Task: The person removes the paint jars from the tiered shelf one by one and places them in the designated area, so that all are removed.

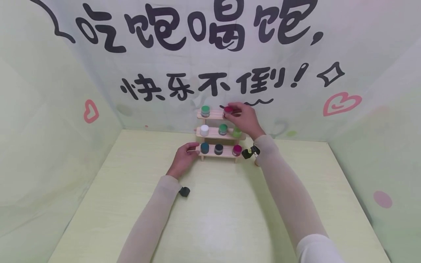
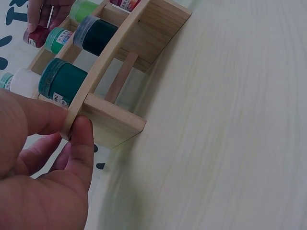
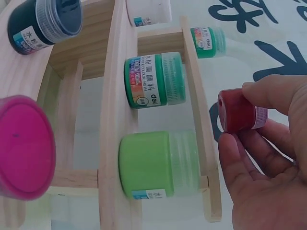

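Observation:
A three-tier wooden rack point(image 1: 215, 114) stands against the back wall, holding several small paint jars. My left hand point(image 1: 184, 159) pinches the left end of its lowest shelf between thumb and fingers, beside a teal jar point(image 2: 62, 84). At the top tier, my right hand point(image 1: 246, 118) holds a dark red paint jar point(image 3: 237, 111) by its sides, near the shelf's right part. A green jar point(image 1: 205, 111) sits at that tier's left. White point(image 1: 204, 130), green point(image 3: 151, 80) and light green point(image 3: 148, 163) jars fill the middle; dark point(image 1: 218, 149) and magenta point(image 1: 236, 150) ones share the bottom.
The pale table point(image 1: 217, 204) stretches in front of the rack. Behind it hangs a white backdrop point(image 1: 184, 65) with large black lettering, and similar side walls rise left and right. Small black wrist cameras point(image 1: 185, 191) sit on both forearms.

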### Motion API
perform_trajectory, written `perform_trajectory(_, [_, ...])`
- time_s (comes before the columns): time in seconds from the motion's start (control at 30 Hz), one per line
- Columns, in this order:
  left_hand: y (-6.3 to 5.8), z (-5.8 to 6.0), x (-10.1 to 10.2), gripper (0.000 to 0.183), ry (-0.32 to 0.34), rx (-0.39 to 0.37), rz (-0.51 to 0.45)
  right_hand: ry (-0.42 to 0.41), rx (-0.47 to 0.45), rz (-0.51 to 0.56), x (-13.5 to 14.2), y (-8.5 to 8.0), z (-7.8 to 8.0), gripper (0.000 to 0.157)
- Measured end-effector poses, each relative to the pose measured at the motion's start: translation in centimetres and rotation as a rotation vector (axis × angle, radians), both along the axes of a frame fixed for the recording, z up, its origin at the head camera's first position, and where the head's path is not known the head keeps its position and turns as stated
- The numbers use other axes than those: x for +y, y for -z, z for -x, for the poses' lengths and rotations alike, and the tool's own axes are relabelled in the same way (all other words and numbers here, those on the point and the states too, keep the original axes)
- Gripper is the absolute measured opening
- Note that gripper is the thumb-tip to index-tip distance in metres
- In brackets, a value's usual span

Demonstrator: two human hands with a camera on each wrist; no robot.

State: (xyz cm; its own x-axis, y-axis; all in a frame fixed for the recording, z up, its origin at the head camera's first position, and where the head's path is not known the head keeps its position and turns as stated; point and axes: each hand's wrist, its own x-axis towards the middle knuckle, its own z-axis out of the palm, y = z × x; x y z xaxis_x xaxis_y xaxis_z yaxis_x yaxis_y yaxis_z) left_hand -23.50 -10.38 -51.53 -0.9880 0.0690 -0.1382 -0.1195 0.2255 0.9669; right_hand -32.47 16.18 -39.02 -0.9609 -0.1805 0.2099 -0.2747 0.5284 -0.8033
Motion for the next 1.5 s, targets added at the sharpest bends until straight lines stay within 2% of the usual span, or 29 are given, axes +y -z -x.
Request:
perform_trajectory(0.17, [0.0,0.1,0.0,0.035,0.003,0.002,0.006,-0.002,0.004,0.023,0.4,0.1,-0.5,0.048])
perform_trajectory(0.5, [0.0,0.1,-0.1,0.035,0.002,0.009,0.009,0.002,0.020,0.051,1.3,-0.2,-2.6,0.048])
perform_trajectory(0.63, [0.1,0.2,0.0,0.035,0.000,0.019,0.000,-0.007,0.021,0.082,2.0,0.1,-3.3,0.047])
perform_trajectory(0.93, [0.1,0.3,0.0,0.036,-0.003,-0.004,0.013,-0.016,0.000,0.083,3.6,1.0,-4.9,0.047])
perform_trajectory(1.27, [0.1,0.3,0.1,0.035,-0.014,0.004,0.014,-0.021,-0.017,0.076,5.1,2.0,-6.6,0.046])
perform_trajectory(1.5, [0.4,0.3,0.2,0.035,-0.017,-0.006,0.008,-0.016,-0.036,0.106,6.2,3.1,-7.6,0.048])
